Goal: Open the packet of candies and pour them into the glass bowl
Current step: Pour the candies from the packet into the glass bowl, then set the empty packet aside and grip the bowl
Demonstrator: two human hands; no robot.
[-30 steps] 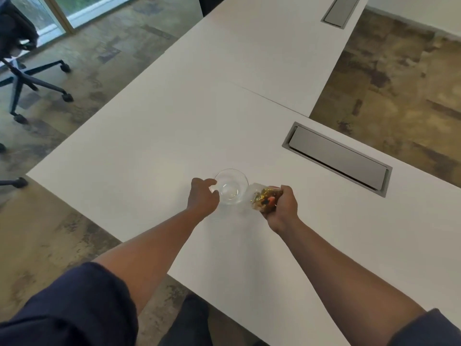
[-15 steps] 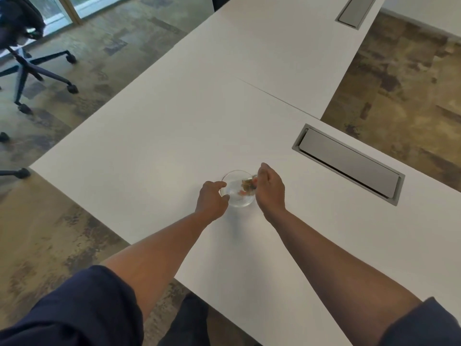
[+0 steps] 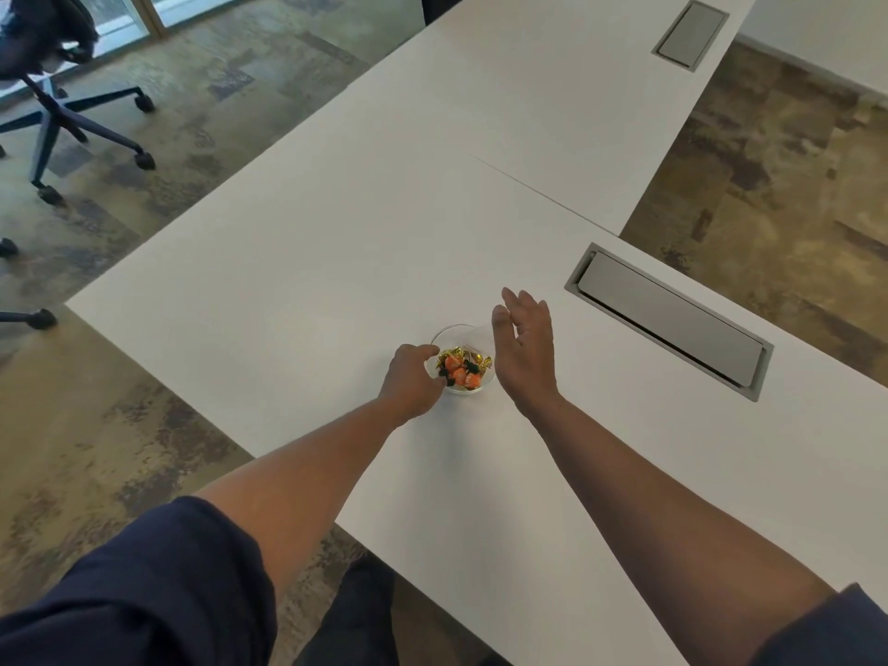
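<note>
Gripping the glass bowl (image 3: 462, 360) rim, left hand (image 3: 411, 379); right hand (image 3: 526, 350) spread empty beside it.

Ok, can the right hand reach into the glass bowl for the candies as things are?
Probably yes. The right hand is open and empty beside the glass bowl, the candies lie uncovered, and the left hand grips only the near rim.

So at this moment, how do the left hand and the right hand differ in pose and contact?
The left hand is curled around the near-left side of the glass bowl; the right hand is open, fingers extended, holding nothing. The left hand touches the bowl; the right hand is beside it, contact unclear. Both flank the bowl, which holds candies.
</note>
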